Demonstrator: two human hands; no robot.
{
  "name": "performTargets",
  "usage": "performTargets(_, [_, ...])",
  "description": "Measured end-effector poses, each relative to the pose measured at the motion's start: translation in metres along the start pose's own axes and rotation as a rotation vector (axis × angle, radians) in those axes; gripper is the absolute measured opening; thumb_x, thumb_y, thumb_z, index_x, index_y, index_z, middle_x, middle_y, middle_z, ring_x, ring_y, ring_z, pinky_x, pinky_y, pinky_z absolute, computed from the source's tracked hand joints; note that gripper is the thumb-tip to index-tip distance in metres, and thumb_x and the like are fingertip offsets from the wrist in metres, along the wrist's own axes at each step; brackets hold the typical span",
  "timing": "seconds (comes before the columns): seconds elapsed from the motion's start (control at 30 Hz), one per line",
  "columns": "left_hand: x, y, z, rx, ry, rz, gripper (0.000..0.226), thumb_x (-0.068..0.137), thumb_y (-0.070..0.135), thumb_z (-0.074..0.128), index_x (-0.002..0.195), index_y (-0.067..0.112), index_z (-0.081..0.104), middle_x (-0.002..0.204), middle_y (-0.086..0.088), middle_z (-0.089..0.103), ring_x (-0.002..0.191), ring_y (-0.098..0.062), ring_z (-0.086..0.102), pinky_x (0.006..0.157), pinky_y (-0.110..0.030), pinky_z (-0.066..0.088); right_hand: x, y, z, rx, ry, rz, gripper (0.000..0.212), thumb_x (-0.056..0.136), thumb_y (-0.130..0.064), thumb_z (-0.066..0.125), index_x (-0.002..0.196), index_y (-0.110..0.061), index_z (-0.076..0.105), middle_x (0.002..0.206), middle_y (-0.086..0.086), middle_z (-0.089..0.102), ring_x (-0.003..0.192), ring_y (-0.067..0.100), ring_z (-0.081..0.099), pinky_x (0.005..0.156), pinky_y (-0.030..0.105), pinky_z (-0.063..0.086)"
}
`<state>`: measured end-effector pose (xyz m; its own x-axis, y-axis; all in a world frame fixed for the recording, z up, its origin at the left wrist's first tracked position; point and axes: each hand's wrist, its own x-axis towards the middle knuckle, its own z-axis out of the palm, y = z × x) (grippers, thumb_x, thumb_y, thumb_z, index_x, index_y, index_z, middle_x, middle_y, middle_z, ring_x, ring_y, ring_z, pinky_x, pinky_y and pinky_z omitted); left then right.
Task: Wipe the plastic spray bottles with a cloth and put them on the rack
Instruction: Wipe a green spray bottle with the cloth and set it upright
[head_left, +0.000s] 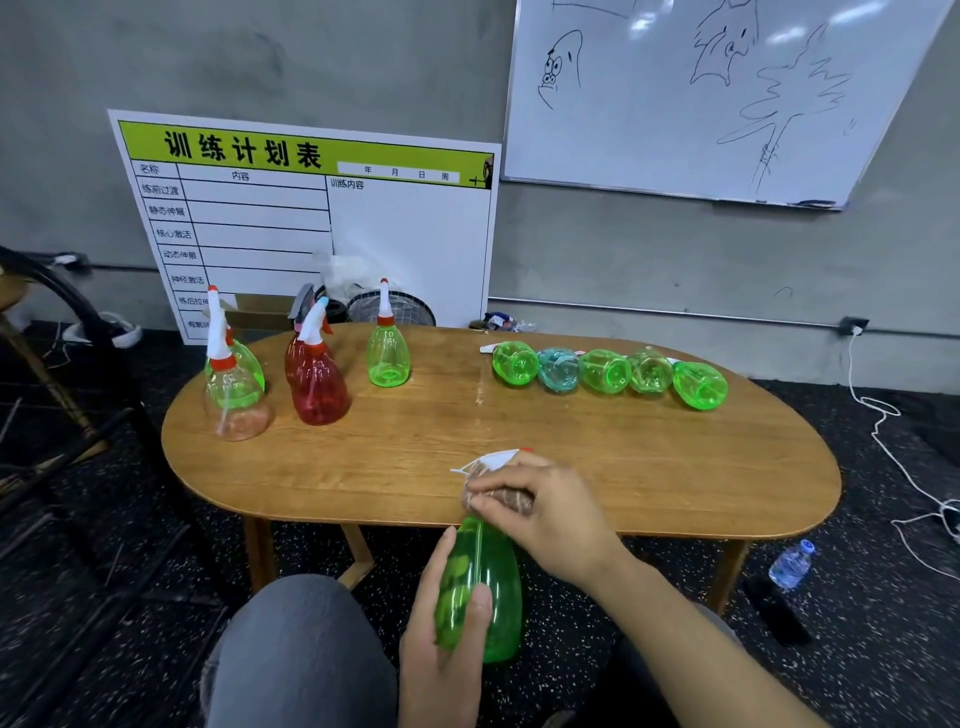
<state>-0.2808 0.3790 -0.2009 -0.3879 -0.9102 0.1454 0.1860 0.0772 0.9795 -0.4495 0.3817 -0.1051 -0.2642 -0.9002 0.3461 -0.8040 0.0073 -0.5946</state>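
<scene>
My left hand (447, 623) grips the body of a green spray bottle (483, 577) held over my lap at the table's near edge. Its white trigger head (493, 460) points away over the table. My right hand (545, 512) presses a brownish cloth (501, 500) around the bottle's neck, fingers curled over it. On the wooden table (519, 441), several bottles stand upright at the left: a clear one (236, 400), a green one behind it, two red ones (318, 387) and a green one (388, 353). Several more lie in a row at the right (608, 370).
A printed schedule board (311, 218) leans on the wall behind the table, with a whiteboard (727, 93) above right. A dark metal frame (67, 322) stands at the left. On the floor are a water bottle (790, 564) and a white cable (893, 441) at the right.
</scene>
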Motion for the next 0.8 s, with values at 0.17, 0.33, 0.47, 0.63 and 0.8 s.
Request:
performTargets(0.17, [0.000,0.000,0.000,-0.007,-0.010,-0.003,0.067,0.077,0.065,0.069,0.142,0.063,0.052,0.136,0.028,0.066,0.118,0.000,0.069,0.096,-0.038,0.058,0.009,0.006,-0.008,-0.062,0.183,0.076,0.028,0.089,-0.051,0.071,0.114,-0.039,0.077,0.098,-0.023,0.064,0.082,0.001,0.066,0.075,0.030,0.062])
performTargets(0.33, [0.000,0.001,0.000,-0.011,0.006,0.010,0.068,0.075,0.064,0.068,0.143,0.060,0.055,0.132,0.032,0.066,0.115,0.002,0.069,0.093,-0.030,0.059,0.003,0.003,-0.001,-0.031,0.103,0.005,0.026,0.090,-0.052,0.072,0.112,-0.038,0.079,0.099,-0.020,0.066,0.084,0.003,0.066,0.076,0.032,0.060])
performTargets(0.47, [0.000,0.001,0.000,-0.021,0.014,0.004,0.065,0.076,0.064,0.069,0.139,0.062,0.055,0.134,0.030,0.066,0.118,0.000,0.069,0.091,-0.026,0.060,-0.001,0.003,0.001,-0.025,0.049,-0.025,0.036,0.088,-0.060,0.065,0.114,-0.039,0.078,0.099,-0.021,0.067,0.087,0.001,0.066,0.077,0.032,0.060])
performTargets(0.63, [0.001,0.001,0.001,-0.017,0.013,0.017,0.065,0.075,0.064,0.069,0.138,0.065,0.054,0.130,0.029,0.069,0.114,-0.001,0.071,0.094,-0.034,0.058,0.008,0.011,-0.013,-0.168,0.305,0.093,0.033,0.090,-0.054,0.066,0.117,-0.039,0.077,0.099,-0.022,0.063,0.078,-0.001,0.064,0.070,0.030,0.062])
performTargets(0.8, [0.001,0.003,0.001,-0.055,0.040,-0.006,0.063,0.076,0.058,0.072,0.138,0.059,0.058,0.130,0.023,0.071,0.112,-0.002,0.072,0.085,-0.023,0.060,-0.008,0.012,-0.011,-0.271,0.215,0.060,0.030,0.093,-0.055,0.063,0.118,-0.044,0.074,0.097,-0.026,0.060,0.075,-0.004,0.062,0.070,0.023,0.059])
